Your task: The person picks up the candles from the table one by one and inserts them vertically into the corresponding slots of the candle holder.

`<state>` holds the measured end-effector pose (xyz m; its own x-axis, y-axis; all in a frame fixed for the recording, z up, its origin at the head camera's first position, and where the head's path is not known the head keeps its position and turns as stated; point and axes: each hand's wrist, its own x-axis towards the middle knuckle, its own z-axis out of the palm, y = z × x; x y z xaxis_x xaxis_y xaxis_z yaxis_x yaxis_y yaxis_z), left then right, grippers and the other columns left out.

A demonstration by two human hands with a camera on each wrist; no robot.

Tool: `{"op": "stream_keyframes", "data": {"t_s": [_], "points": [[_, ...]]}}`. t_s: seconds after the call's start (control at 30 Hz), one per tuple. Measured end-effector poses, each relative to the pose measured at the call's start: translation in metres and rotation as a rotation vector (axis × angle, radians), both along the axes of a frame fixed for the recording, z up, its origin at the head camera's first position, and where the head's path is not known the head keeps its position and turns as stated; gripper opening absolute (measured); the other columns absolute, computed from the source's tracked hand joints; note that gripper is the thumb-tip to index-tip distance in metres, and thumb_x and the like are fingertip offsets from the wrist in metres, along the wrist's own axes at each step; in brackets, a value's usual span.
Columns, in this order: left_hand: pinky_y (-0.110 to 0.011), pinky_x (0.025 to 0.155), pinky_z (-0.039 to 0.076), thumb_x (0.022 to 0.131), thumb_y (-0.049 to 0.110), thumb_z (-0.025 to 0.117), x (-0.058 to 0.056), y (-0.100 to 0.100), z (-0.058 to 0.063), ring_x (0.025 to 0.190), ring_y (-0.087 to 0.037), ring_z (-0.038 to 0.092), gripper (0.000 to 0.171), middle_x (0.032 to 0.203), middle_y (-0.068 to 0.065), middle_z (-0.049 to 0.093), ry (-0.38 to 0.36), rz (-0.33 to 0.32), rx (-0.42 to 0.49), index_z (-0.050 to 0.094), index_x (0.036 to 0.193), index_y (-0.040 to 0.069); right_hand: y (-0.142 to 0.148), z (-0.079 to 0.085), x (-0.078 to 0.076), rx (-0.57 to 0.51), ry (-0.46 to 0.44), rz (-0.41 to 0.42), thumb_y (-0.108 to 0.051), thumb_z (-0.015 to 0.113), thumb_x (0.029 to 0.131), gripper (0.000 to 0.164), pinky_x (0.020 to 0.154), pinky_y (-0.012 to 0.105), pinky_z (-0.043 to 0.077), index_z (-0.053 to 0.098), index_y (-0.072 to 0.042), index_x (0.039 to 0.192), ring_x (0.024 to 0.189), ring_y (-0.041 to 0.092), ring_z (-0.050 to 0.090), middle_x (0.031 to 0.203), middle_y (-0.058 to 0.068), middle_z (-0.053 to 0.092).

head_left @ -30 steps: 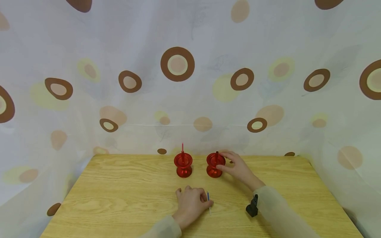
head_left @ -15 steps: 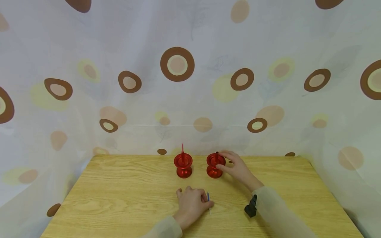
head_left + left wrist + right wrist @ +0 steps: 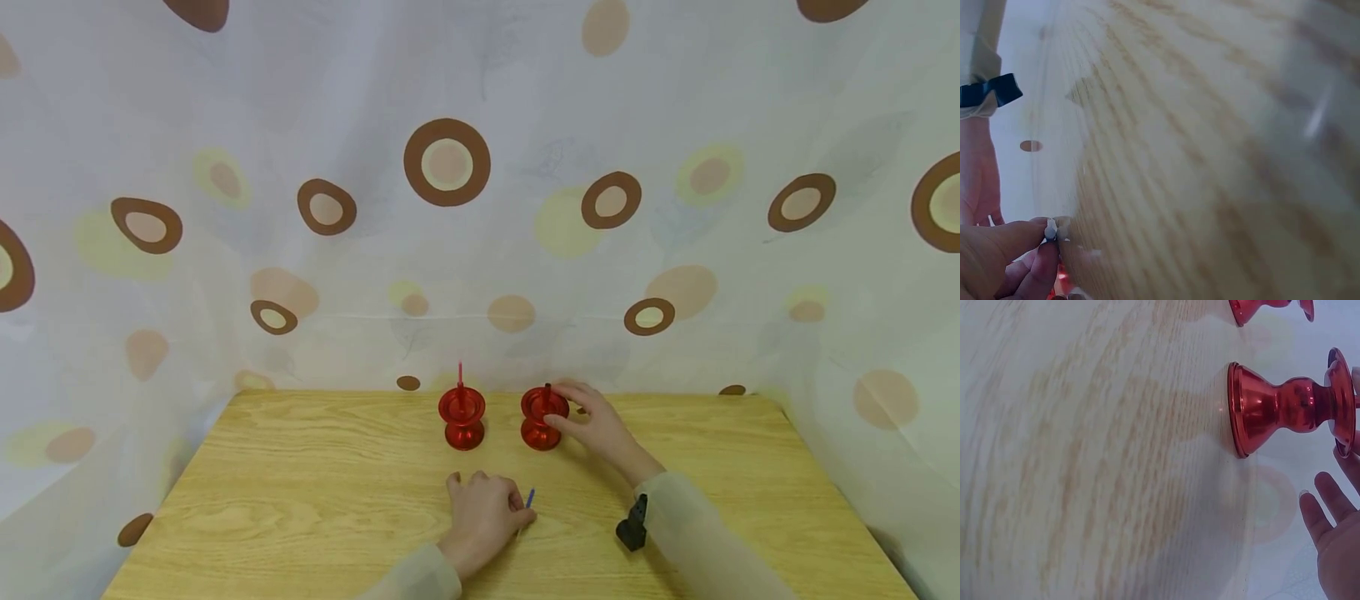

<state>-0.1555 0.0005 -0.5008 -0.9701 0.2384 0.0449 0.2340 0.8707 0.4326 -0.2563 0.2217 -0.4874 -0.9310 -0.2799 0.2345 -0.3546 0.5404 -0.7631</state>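
My left hand (image 3: 483,517) pinches a thin blue-and-white candle (image 3: 530,497) between thumb and index finger, low over the table. In the left wrist view the candle's pale end (image 3: 1050,231) shows at the fingertips. My right hand (image 3: 606,429) holds the dish-shaped rim of the right-hand red candle holder (image 3: 540,435), thumb at the near side and index finger at the far side. This holder stands upright, and its central tube has no candle showing. Beside it, to the left, stands a matching red candle holder (image 3: 463,432) with a pink candle (image 3: 460,372) upright in it.
Both holders stand near the back edge of the wooden table (image 3: 322,475). Behind and at both sides hangs a pale curtain (image 3: 360,275) with brown, yellow and beige spots. A black wrist camera (image 3: 633,525) sits on the right sleeve.
The blue-and-white candle has turned between my left fingers; its blue end now leans to the right and its pale end has swung left. My right hand keeps its place on the holder.
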Motion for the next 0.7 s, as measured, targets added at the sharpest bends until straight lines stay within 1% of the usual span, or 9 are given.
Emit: {"op": "stream_keyframes", "data": {"t_s": [0.1, 0.2, 0.37, 0.5, 0.6, 0.7], "points": [[-0.073, 0.1, 0.034, 0.083, 0.04, 0.088, -0.0008, 0.0001, 0.0005, 0.075, -0.017, 0.056, 0.032, 0.063, 0.016, 0.056, 0.002, 0.0, 0.006, 0.068, 0.062, 0.028, -0.0001, -0.0009, 0.0001, -0.014, -0.009, -0.001, -0.026, 0.078, 0.095, 0.056, 0.103, 0.059, 0.047, 0.061, -0.004, 0.144, 0.138, 0.039, 0.048, 0.152, 0.016, 0.053], [-0.072, 0.099, 0.035, 0.084, 0.035, 0.087, -0.0017, 0.0004, 0.0009, 0.073, -0.016, 0.056, 0.03, 0.061, 0.015, 0.055, 0.017, 0.006, 0.013, 0.068, 0.062, 0.027, -0.0002, -0.0019, -0.0002, -0.021, -0.003, -0.001, -0.026, 0.078, 0.096, 0.055, 0.103, 0.06, 0.047, 0.061, -0.005, 0.144, 0.138, 0.039, 0.048, 0.152, 0.015, 0.054], [-0.072, 0.098, 0.036, 0.08, 0.026, 0.085, -0.0028, 0.0004, 0.0015, 0.072, -0.016, 0.055, 0.026, 0.06, 0.014, 0.053, 0.036, 0.007, -0.002, 0.067, 0.062, 0.026, 0.0, -0.0028, 0.0002, -0.02, 0.009, -0.007, -0.028, 0.077, 0.097, 0.053, 0.102, 0.059, 0.047, 0.062, -0.006, 0.143, 0.137, 0.038, 0.049, 0.151, 0.014, 0.055], [-0.073, 0.098, 0.036, 0.078, 0.023, 0.082, -0.0034, 0.0006, 0.0025, 0.072, -0.017, 0.054, 0.026, 0.062, 0.012, 0.054, 0.028, -0.016, -0.025, 0.064, 0.06, 0.025, -0.0001, -0.003, 0.0008, -0.028, 0.006, -0.003, -0.026, 0.078, 0.096, 0.054, 0.103, 0.059, 0.046, 0.062, -0.005, 0.143, 0.138, 0.038, 0.048, 0.151, 0.014, 0.055], [-0.072, 0.097, 0.036, 0.076, 0.021, 0.081, -0.0033, 0.0007, 0.0031, 0.072, -0.017, 0.053, 0.027, 0.061, 0.012, 0.053, 0.026, -0.034, -0.042, 0.062, 0.057, 0.024, 0.0, -0.0033, 0.0012, -0.028, 0.011, 0.002, -0.023, 0.08, 0.094, 0.056, 0.103, 0.06, 0.046, 0.062, -0.004, 0.143, 0.138, 0.04, 0.048, 0.151, 0.016, 0.055], [-0.07, 0.097, 0.037, 0.074, 0.019, 0.081, -0.0034, 0.0006, 0.0034, 0.071, -0.016, 0.052, 0.027, 0.061, 0.012, 0.053, 0.043, -0.042, -0.045, 0.061, 0.057, 0.024, 0.0006, -0.0026, 0.0016, -0.022, 0.005, 0.001, -0.023, 0.08, 0.093, 0.057, 0.104, 0.062, 0.045, 0.061, -0.004, 0.144, 0.139, 0.041, 0.046, 0.152, 0.017, 0.053]]}}
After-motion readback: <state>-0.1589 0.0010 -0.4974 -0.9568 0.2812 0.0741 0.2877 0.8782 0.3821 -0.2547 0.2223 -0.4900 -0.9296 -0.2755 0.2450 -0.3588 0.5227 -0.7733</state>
